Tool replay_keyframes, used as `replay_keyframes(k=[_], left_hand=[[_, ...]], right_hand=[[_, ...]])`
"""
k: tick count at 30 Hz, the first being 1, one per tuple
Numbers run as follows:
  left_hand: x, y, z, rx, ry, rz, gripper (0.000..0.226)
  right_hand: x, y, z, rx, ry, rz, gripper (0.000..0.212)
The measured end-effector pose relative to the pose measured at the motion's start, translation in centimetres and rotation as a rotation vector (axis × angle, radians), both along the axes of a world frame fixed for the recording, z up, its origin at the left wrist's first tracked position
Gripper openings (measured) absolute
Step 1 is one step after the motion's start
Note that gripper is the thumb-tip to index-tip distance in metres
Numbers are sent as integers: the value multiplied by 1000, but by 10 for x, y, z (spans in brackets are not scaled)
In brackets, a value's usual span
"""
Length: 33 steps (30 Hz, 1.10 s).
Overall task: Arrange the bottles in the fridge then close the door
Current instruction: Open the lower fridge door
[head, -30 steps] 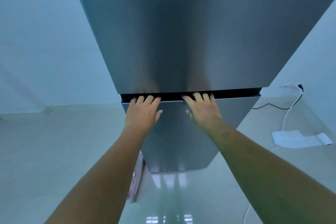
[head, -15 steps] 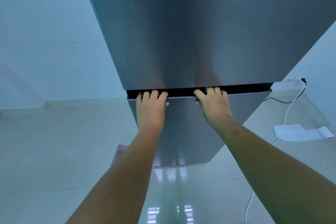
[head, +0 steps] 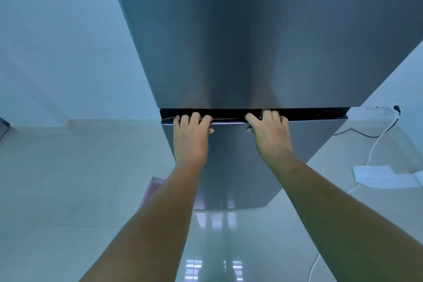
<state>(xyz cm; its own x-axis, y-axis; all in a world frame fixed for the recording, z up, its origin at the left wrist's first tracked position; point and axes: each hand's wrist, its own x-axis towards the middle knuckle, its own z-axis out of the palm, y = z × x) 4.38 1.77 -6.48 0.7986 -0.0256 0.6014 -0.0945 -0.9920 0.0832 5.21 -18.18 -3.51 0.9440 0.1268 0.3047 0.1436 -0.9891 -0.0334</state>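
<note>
Both hands (head: 231,137) — on lwr fridge door (head: 231,167)

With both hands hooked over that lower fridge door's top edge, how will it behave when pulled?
The lower door looks like stiff sheet metal, so it probably swings rigidly. Its brushed face looks slick; the left hand and right hand gripping the recessed edge should slip less.

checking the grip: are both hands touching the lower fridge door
Touching. The head view shows left hand and right hand flat on the lower fridge door, fingers hooked over its top edge.
</note>
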Motion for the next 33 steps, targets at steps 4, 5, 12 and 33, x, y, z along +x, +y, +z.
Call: replay_keyframes(k=[4, 5, 12, 33], left_hand=[[-19, -5, -8, 46, -100, -15, 8], [-24, -6, -6, 79, -110, -20, 10], [-58, 23, 40, 215, 175, 133, 88], [-71, 100, 80, -277, 685, -71, 80]], right_hand=[[-9, -11, 0, 6, -9, 49, 10], [-11, -13, 1, 4, -7, 60, 10], [-32, -24, -3, -5, -27, 141, 18], [-55, -1, 29, 167, 90, 110, 51]])
